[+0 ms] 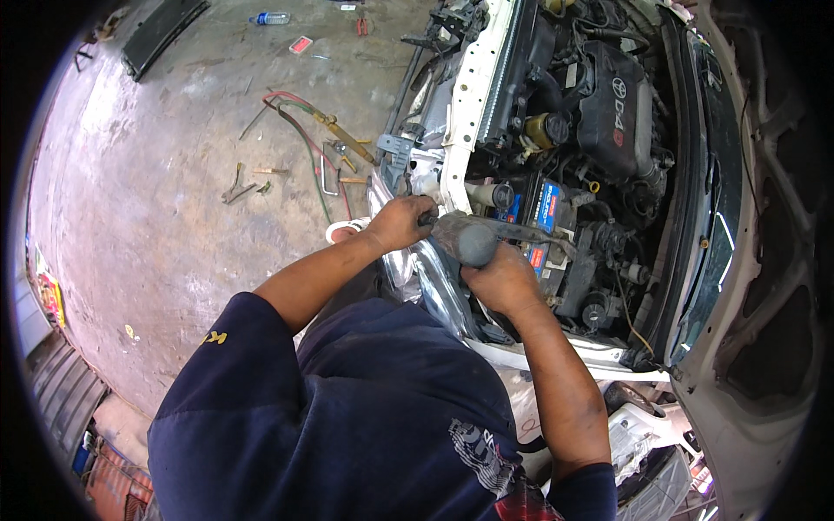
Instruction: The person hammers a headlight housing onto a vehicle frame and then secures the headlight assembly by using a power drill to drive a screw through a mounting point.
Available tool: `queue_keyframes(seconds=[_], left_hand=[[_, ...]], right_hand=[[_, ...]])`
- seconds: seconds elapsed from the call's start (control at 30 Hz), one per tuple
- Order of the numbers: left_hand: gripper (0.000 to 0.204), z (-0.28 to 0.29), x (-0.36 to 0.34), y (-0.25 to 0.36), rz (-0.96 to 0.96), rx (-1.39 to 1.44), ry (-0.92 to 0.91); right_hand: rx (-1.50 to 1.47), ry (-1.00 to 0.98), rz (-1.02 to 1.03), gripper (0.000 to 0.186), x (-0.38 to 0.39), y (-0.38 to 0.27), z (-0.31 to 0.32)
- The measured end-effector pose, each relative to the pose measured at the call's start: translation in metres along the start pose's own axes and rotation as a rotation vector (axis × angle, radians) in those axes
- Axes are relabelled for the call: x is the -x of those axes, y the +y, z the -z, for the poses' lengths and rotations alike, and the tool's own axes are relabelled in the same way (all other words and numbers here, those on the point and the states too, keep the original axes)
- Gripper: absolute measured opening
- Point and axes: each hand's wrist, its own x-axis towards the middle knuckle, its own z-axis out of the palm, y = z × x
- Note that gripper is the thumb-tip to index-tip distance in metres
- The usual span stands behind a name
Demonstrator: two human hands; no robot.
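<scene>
One grey mallet [476,246] sat about dead centre, with the right hand [506,278] clenched on it and the left hand [400,223] just off toward its 9 o'clock, fingers curled, though honestly I couldn't tell if they gripped anything. Sketchy bit imo: a glancing hit or slipped grip could've mashed those fingers, and a wide swing might've clipped the blue-labelled battery [548,208] at 2 o'clock, with the white crossbar [469,95] at 12 boxing things in. Over at 10 o'clock a brass torch [352,140] lay on the concrete floor [174,217], a decent trip hazard.
</scene>
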Motion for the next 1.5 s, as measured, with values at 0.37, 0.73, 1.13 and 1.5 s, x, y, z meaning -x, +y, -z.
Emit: queue_keyframes(seconds=[0.37,0.73,1.13,1.5], left_hand=[[0.044,0.000,-0.002,-0.006,-0.073,-0.037,-0.011],[0.078,0.044,0.025,-0.032,0.251,-0.006,-0.100],[0.079,0.037,0.018,-0.017,0.359,-0.054,-0.145],[0.063,0.071,0.028,-0.010,0.390,-0.186,-0.109]], right_hand=[[0.076,-0.078,-0.067,0.051,-0.007,-0.011,0.010],[0.129,-0.062,0.033,0.054,-0.030,0.007,0.001],[0.080,-0.030,0.051,0.042,-0.014,0.011,0.014],[-0.172,0.160,0.089,0.050,0.061,0.043,0.067]])
